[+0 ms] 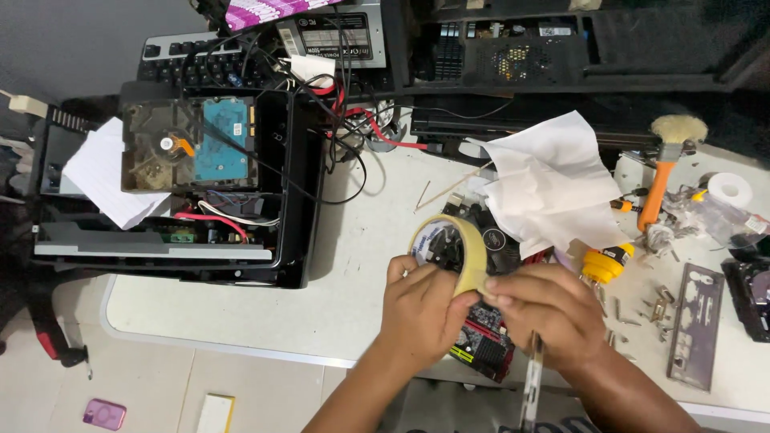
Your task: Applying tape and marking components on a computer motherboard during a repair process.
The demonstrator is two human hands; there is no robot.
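My left hand (423, 309) grips the lower edge of a roll of beige masking tape (451, 245), held upright above the table's front edge. My right hand (549, 317) pinches the tape's right side at its loose end, and a thin metal tool, perhaps scissors (532, 385), hangs down from that hand. Under both hands lies a black and red circuit board (485, 341), partly covered by a crumpled white paper (553, 184).
An open black computer case (192, 184) with a hard drive sits at the left. A keyboard (200, 64) lies behind it. At the right are a yellow screwdriver handle (607, 262), an orange-handled brush (666, 164), loose screws, a metal port plate (694, 325) and a white tape roll (730, 189).
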